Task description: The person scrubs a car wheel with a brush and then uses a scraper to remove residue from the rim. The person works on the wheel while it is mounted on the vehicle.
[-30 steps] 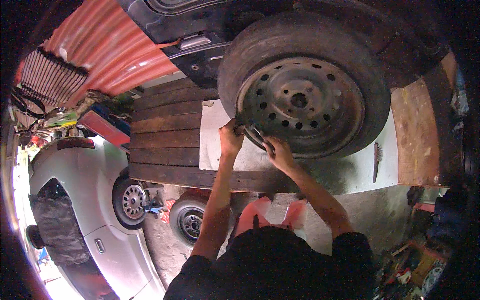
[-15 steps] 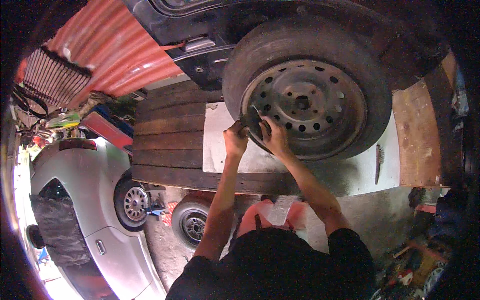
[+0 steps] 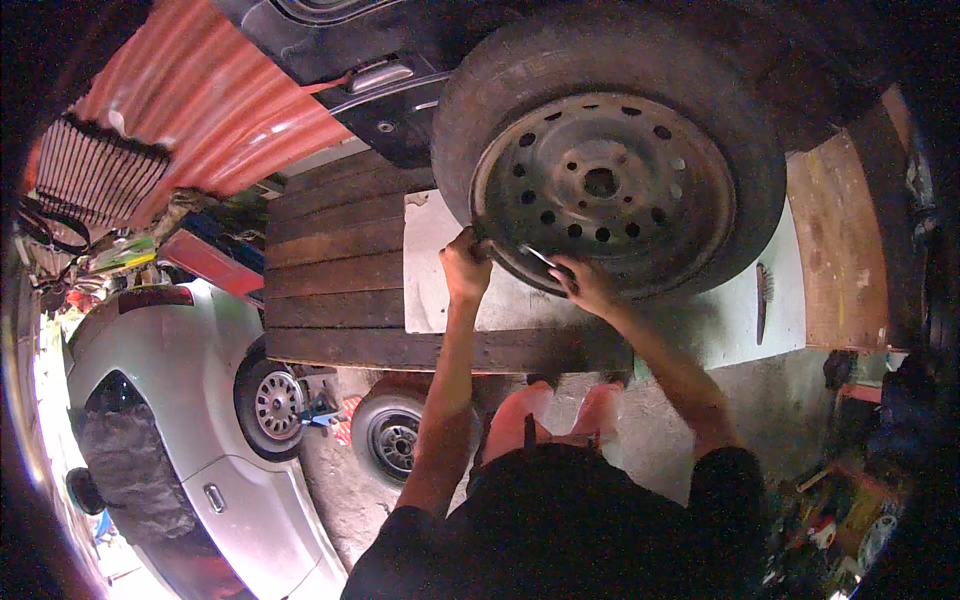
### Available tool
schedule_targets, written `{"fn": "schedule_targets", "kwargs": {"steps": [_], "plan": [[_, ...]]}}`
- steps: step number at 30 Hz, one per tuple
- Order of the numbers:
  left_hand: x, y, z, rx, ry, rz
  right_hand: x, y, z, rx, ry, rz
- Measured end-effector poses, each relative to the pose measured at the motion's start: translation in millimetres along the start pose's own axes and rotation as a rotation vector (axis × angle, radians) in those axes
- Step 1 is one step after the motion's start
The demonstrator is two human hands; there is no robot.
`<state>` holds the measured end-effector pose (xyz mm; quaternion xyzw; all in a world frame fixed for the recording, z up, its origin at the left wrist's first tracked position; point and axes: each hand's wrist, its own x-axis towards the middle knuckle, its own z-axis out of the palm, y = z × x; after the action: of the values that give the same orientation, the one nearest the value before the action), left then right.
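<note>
Right hand (image 3: 588, 287) shifted rightward, holding slim, shiny tool (image 3: 538, 256); wheel (image 3: 645, 172) round, dull.

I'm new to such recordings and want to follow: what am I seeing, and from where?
No machine here: just a person's two bare hands, seen by a wide camera worn on the head, looking down, which bends straight edges. In front is a large wheel. The right hand has a thin, pale-tipped tool in its grip, close to the wheel. The left hand is at the wheel's edge; whether it holds anything is hidden. A white sheet lies on wooden planks, with a brush on the sheet.
</note>
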<state>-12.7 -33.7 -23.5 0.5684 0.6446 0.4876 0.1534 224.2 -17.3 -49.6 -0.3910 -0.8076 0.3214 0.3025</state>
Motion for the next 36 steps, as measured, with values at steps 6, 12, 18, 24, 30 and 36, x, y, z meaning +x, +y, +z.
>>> {"fn": "schedule_targets", "kwargs": {"steps": [6, 12, 18, 24, 30, 36], "plan": [[-1.0, 6.9, 6.2, -0.034, 0.064, 0.002, 52.1, -31.4, 5.0, 0.065, 0.155, 0.029], [-1.4, 4.1, -0.2, 0.056, -0.005, -0.063, -18.9, 16.3, -16.4, 0.004, -0.144, 0.161], [2.5, 9.0, 4.1, -0.013, -0.003, 0.014, 49.8, -12.0, 13.1, 0.056, 0.239, -0.094], [6.8, 3.8, -0.3, 0.037, -0.029, 0.038, 27.4, -19.1, 32.8, 0.218, 0.245, 0.038], [3.8, 5.1, 0.4, 0.026, -0.025, -0.028, 85.6, -62.9, 13.7, 0.236, 0.453, 0.027], [-3.9, 6.7, -1.9, -0.009, -0.017, -0.009, 33.8, -24.0, 70.1, 0.216, 0.447, 0.029]]}}
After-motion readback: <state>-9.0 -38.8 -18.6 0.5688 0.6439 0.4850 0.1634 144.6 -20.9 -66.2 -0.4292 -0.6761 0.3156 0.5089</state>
